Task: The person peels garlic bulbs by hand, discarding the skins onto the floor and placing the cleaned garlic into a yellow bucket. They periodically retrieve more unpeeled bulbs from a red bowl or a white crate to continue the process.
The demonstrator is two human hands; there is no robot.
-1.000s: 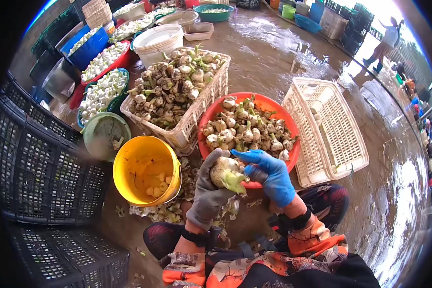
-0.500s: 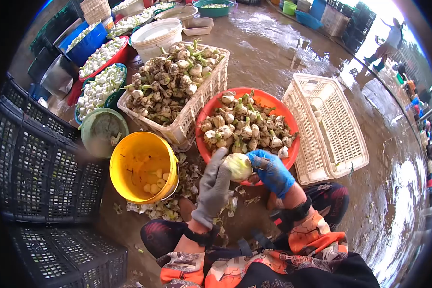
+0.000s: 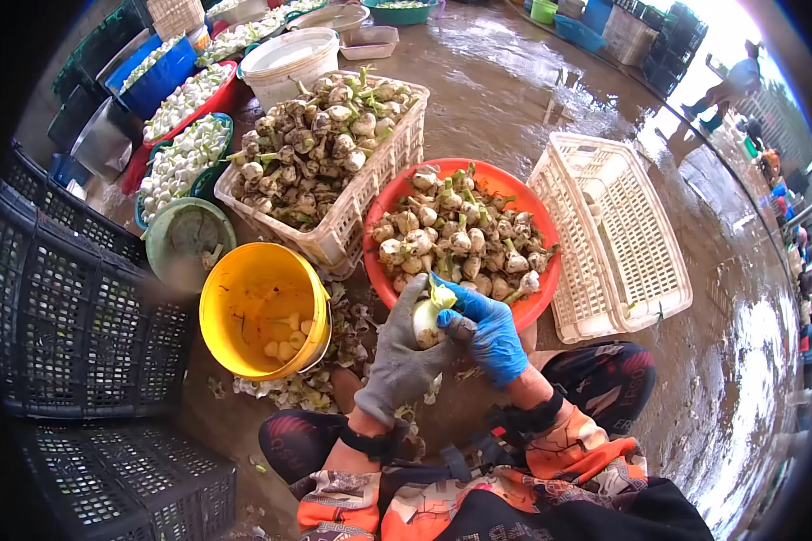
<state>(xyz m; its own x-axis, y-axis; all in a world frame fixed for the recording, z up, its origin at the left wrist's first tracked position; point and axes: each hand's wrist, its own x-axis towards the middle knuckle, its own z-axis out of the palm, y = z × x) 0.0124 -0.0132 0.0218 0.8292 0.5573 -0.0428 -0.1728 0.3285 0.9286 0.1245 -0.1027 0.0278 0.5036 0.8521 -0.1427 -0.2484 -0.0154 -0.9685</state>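
A partly peeled garlic bulb (image 3: 426,326), white with a pale green top, is between my two hands just over the near rim of a red basin (image 3: 376,261). Wrapped around its left side and underneath is my left hand (image 3: 401,356), in a grey glove. My right hand (image 3: 491,338), in a blue glove, closes on loose skin (image 3: 442,296) at the bulb's top; its fingertips are partly hidden. Unpeeled, soil-stained garlic bulbs (image 3: 460,242) fill the basin. To the left, a yellow bucket (image 3: 235,307) has several peeled white bulbs (image 3: 289,341) at its bottom.
Beyond the bucket stands a white crate (image 3: 370,194) heaped with dirty garlic. A second white crate (image 3: 636,243) is right of the basin. Black crates (image 3: 81,316) line the left. Garlic peelings (image 3: 298,392) litter the floor by the bucket. A person (image 3: 735,81) is far off, upper right.
The garlic bulb has turned and moved slightly left, its green top now facing up. My right hand has shifted left with it, and skin now stands loose at the top.
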